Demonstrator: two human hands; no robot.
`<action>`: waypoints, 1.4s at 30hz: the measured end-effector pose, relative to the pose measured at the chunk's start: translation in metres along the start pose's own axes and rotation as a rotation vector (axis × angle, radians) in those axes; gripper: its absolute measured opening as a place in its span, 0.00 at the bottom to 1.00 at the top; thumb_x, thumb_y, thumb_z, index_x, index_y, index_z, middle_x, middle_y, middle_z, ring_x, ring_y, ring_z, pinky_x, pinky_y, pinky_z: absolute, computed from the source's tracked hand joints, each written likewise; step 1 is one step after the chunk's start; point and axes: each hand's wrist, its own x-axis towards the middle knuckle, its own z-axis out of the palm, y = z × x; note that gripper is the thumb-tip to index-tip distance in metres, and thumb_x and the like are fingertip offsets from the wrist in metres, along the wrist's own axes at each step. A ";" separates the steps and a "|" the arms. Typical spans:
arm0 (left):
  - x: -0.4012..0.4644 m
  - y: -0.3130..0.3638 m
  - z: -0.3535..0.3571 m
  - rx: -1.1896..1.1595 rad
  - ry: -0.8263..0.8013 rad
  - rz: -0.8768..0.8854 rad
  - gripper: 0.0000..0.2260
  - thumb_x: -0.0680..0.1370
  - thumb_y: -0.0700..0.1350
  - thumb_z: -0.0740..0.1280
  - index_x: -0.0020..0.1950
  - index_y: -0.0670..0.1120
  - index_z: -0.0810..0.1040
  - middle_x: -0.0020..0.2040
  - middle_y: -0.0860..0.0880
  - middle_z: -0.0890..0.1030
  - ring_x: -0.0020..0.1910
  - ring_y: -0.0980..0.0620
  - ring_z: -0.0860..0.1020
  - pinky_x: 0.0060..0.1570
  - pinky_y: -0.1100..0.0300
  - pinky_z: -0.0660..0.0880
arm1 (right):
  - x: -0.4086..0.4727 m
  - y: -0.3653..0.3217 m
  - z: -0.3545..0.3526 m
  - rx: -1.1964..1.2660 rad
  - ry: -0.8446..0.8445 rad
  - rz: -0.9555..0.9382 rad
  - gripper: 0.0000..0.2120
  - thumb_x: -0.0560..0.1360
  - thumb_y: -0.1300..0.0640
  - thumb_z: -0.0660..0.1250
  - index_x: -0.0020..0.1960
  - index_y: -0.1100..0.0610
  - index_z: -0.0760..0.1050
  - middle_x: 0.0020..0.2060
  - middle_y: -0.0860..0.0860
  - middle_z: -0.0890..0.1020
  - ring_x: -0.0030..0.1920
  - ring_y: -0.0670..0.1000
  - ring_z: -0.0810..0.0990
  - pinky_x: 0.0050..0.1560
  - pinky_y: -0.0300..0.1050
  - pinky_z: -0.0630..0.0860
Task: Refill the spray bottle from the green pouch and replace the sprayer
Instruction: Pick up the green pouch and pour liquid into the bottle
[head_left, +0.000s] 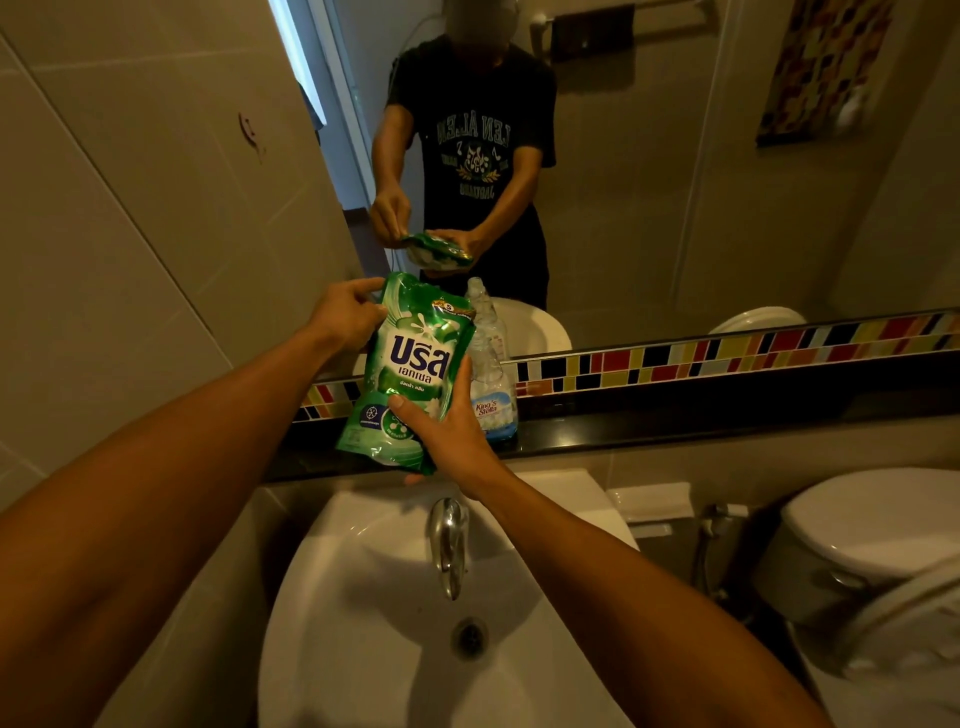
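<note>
I hold the green pouch (410, 358) upright above the back of the sink. My left hand (345, 312) pinches its top left corner. My right hand (441, 431) grips its lower right part from below. Right behind the pouch, a clear spray bottle (493, 374) with a blue and white label stands on the black ledge (675, 421); its neck is bare, with no sprayer on it. No sprayer shows anywhere in view.
A white sink (395, 649) with a chrome tap (448, 545) lies below my arms. The mirror (649, 182) above the ledge reflects a person holding the pouch. A white toilet (872, 540) stands at the right, and a tiled wall (130, 208) closes the left.
</note>
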 end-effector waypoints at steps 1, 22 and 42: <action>0.000 0.001 0.000 0.007 -0.004 0.002 0.22 0.82 0.38 0.64 0.76 0.48 0.69 0.62 0.40 0.80 0.49 0.48 0.79 0.41 0.58 0.77 | -0.001 -0.001 0.000 0.003 0.003 0.002 0.52 0.79 0.55 0.76 0.84 0.38 0.39 0.74 0.52 0.75 0.69 0.57 0.80 0.57 0.72 0.81; 0.007 0.006 0.003 0.026 -0.011 0.020 0.20 0.82 0.36 0.63 0.74 0.46 0.72 0.53 0.42 0.81 0.40 0.53 0.79 0.36 0.61 0.74 | 0.009 0.002 0.002 0.018 0.012 -0.011 0.52 0.78 0.53 0.76 0.84 0.38 0.39 0.69 0.47 0.77 0.58 0.42 0.81 0.43 0.33 0.83; 0.015 0.005 -0.001 0.033 -0.022 0.010 0.21 0.81 0.37 0.65 0.74 0.47 0.72 0.54 0.43 0.82 0.42 0.52 0.81 0.37 0.60 0.77 | 0.010 0.000 0.006 0.044 0.013 -0.022 0.49 0.79 0.53 0.75 0.84 0.40 0.42 0.73 0.52 0.77 0.65 0.52 0.81 0.49 0.43 0.86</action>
